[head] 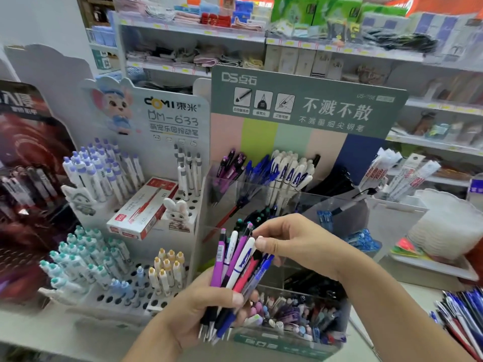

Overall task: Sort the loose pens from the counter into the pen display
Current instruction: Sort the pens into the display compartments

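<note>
A white holed pen stand (146, 257) stands at left. The left hand (209, 307), grip clamped on a bunch of pens (235, 273), holds it before the clear pen display (282, 205); the right hand (290, 239) pinches a white pen's top. Loose pens (462, 314) lie on the table at far right.

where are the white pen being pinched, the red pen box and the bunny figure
white pen (241, 265), head view, mid barrel
red pen box (142, 209), head view, top face
bunny figure (178, 209), head view, its face
</note>
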